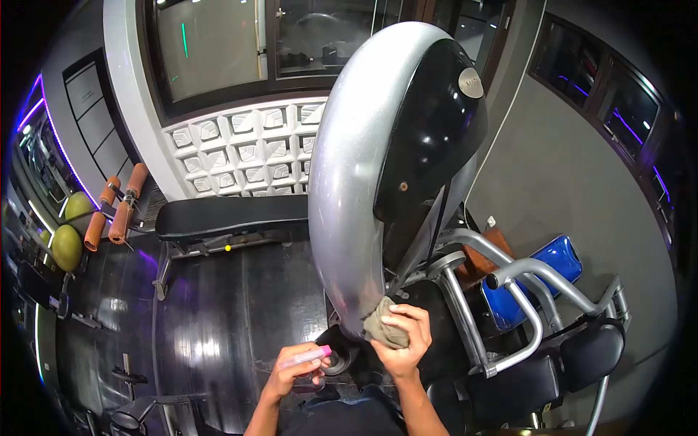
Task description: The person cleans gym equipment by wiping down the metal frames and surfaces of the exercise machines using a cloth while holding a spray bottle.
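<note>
My right hand (404,341) is closed around a crumpled grey-green cloth (387,324). The cloth is against the lower end of a tall, curved silver casing (349,189) on a gym machine. My left hand (292,372) grips what looks like a spray bottle (305,357), with a pale head and a pink nozzle pointing right toward the machine. Most of the bottle's body is hidden by the hand and lost in the dark area below. A black glossy panel (436,123) with an oval badge covers the casing's right side.
Right of the casing stand silver tube handles (523,272), a blue pad (534,280) and black seat pads (516,389). A black bench (233,216) sits behind to the left. Orange foam rollers (120,221) and a yellow-green ball (67,247) are farther left on the dark floor (211,305).
</note>
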A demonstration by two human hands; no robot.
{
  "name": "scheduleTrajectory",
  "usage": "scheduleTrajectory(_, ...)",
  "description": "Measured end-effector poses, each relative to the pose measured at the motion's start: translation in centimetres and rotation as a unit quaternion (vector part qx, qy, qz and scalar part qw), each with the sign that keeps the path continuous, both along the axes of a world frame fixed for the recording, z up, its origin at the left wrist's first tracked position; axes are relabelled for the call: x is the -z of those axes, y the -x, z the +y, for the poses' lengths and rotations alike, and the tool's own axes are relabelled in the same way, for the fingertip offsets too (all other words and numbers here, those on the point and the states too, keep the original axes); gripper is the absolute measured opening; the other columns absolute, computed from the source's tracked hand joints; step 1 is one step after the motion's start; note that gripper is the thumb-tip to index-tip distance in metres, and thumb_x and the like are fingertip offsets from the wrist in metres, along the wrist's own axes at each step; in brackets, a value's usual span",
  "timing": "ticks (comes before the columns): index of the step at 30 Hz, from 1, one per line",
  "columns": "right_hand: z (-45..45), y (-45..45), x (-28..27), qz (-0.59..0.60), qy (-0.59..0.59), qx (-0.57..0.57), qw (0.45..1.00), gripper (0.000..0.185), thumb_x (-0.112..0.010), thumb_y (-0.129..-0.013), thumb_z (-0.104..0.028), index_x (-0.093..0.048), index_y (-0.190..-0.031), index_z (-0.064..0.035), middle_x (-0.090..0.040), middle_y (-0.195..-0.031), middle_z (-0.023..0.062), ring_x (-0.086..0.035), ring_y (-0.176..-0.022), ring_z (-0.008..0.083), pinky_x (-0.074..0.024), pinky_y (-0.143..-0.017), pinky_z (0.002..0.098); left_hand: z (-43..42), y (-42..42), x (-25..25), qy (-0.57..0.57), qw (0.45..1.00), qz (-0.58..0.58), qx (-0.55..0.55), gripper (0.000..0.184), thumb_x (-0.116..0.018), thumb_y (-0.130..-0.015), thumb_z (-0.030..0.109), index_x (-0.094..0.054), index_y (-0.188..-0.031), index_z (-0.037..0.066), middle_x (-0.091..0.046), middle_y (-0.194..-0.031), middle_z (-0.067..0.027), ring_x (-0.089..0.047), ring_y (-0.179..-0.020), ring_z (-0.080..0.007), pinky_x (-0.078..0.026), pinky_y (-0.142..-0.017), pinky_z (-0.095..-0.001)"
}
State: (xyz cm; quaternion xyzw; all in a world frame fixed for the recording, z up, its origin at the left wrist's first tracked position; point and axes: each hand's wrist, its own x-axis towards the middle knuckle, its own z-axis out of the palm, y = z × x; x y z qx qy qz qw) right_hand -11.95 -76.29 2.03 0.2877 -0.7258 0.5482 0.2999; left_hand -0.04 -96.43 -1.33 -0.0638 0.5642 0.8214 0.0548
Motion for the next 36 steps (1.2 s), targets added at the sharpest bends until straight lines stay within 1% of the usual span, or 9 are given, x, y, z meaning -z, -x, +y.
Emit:
scheduleTrajectory(5,0.0,-1.3,3.6,0.025,-0.035,0.042,0.998,0.052,-0.089,-0.044,-0.004,-0.073,-0.092,-0.0148,-0.062,-0.106,0.0063,-0.063,-0.086,0.0269,-0.0513,-0.071,0.0374,-0.8,-0.1,-0.1,0.003,1.0,0.001,-0.004,0.028,-0.063,-0.086,0.02,-0.066,-0.096,-0.006,-0.067,-0.082,-0.0116,-0.063,-0.064,-0.0152,-0.05,-0.062,-0.0255)
scheduleTrajectory(11,2.4,-3.1,9.1,-0.015,-0.181,0.019,0.983,0.039,-0.087,-0.057,-0.01,-0.075,-0.093,-0.0214,-0.062,-0.102,0.0015,-0.063,-0.085,0.0229,-0.0548,-0.068,0.0343,-1.5,0.0,-0.1,0.019,1.0,0.003,0.006,0.028,-0.063,-0.086,0.021,-0.066,-0.095,-0.005,-0.065,-0.079,-0.0102,-0.061,-0.062,-0.0142,-0.048,-0.06,-0.0248)
scheduleTrajectory(16,1.9,-2.7,6.5,0.029,-0.227,0.026,0.973,0.038,-0.087,-0.059,-0.013,-0.076,-0.094,-0.0217,-0.065,-0.099,-0.0011,-0.063,-0.086,0.0193,-0.0553,-0.065,0.0317,-1.7,0.2,-0.1,0.018,1.0,0.007,0.001,0.028,-0.063,-0.086,0.021,-0.066,-0.095,-0.005,-0.065,-0.078,-0.01,-0.06,-0.062,-0.0138,-0.047,-0.06,-0.025)
scheduleTrajectory(18,0.7,-2.5,4.1,0.022,-0.2,0.039,0.979,0.043,-0.089,-0.055,-0.014,-0.076,-0.095,-0.0208,-0.065,-0.098,0.0003,-0.063,-0.085,0.0206,-0.0546,-0.067,0.0331,-1.8,0.3,-0.2,0.018,1.0,0.012,0.005,0.028,-0.063,-0.086,0.021,-0.066,-0.095,-0.005,-0.065,-0.078,-0.01,-0.06,-0.062,-0.0138,-0.047,-0.06,-0.025)
scheduleTrajectory(21,-1.2,-2.0,0.5,0.053,-0.091,0.07,0.992,0.054,-0.089,-0.039,-0.004,-0.074,-0.09,-0.0125,-0.062,-0.099,0.0084,-0.062,-0.083,0.0255,-0.0516,-0.072,0.0359,-1.8,0.4,-0.4,0.024,1.0,0.015,0.006,0.028,-0.063,-0.086,0.02,-0.066,-0.096,-0.005,-0.065,-0.079,-0.0101,-0.061,-0.062,-0.0141,-0.048,-0.06,-0.025)
scheduleTrajectory(24,-2.6,-1.5,-2.9,0.096,-0.088,0.088,0.988,0.053,-0.088,-0.041,-0.004,-0.074,-0.09,-0.0143,-0.061,-0.1,0.0062,-0.061,-0.084,0.0259,-0.0519,-0.071,0.0364,-1.8,0.2,-0.9,0.015,1.0,0.014,-0.001,0.028,-0.062,-0.086,0.02,-0.066,-0.096,-0.006,-0.066,-0.08,-0.0107,-0.062,-0.063,-0.0147,-0.049,-0.061,-0.0249)
scheduleTrajectory(28,-2.3,-2.0,-2.1,0.101,-0.122,0.087,0.984,0.052,-0.089,-0.041,-0.004,-0.075,-0.09,-0.0179,-0.06,-0.1,0.0049,-0.061,-0.085,0.0261,-0.0522,-0.071,0.037,-2.0,-0.4,-1.0,0.007,1.0,0.02,0.009,0.027,-0.062,-0.087,0.019,-0.066,-0.096,-0.006,-0.067,-0.084,-0.0114,-0.063,-0.065,-0.0156,-0.05,-0.061,-0.0253)
scheduleTrajectory(30,-1.5,-3.2,-0.2,0.029,-0.158,0.071,0.984,0.049,-0.089,-0.05,-0.014,-0.076,-0.095,-0.0279,-0.059,-0.1,-0.0013,-0.06,-0.086,0.0222,-0.0543,-0.068,0.0342,-2.1,-0.7,-0.6,0.0,1.0,0.022,0.014,0.027,-0.062,-0.087,0.019,-0.066,-0.097,-0.006,-0.068,-0.085,-0.0116,-0.064,-0.066,-0.0158,-0.05,-0.061,-0.0254)
scheduleTrajectory(36,0.2,-4.7,6.8,-0.029,-0.276,0.054,0.959,0.039,-0.084,-0.061,-0.015,-0.076,-0.096,-0.0286,-0.058,-0.098,-0.0027,-0.06,-0.088,0.0196,-0.0548,-0.064,0.032,-2.0,-1.0,-0.6,-0.018,1.0,-0.011,0.017,0.023,-0.064,-0.088,0.015,-0.066,-0.095,-0.007,-0.068,-0.086,-0.0107,-0.063,-0.065,-0.0145,-0.049,-0.059,-0.0255)
